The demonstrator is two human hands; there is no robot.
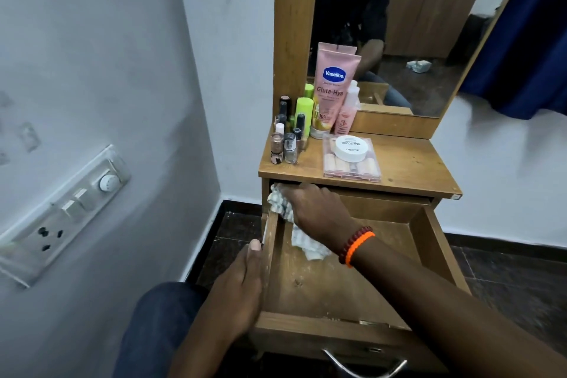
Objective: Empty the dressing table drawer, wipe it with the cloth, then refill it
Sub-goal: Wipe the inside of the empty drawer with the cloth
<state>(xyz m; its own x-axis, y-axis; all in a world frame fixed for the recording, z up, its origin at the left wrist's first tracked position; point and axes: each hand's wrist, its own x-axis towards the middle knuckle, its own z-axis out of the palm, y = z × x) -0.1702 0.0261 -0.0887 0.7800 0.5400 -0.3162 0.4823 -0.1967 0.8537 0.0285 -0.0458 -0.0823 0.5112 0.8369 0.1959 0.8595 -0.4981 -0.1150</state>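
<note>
Your right hand (310, 209) grips the crumpled white checked cloth (294, 224) at the back-left corner of the pulled-out wooden drawer (337, 279). Your left hand (242, 291) lies flat, fingers straight, against the drawer's left wall. Cosmetic bottles (288, 135) stand on the wooden counter (408, 163).

We grip the cloth (283, 204) in our right hand (316, 209) at the open drawer's (429, 242) back left corner; our left hand (239, 288) rests on its left wall.
</note>
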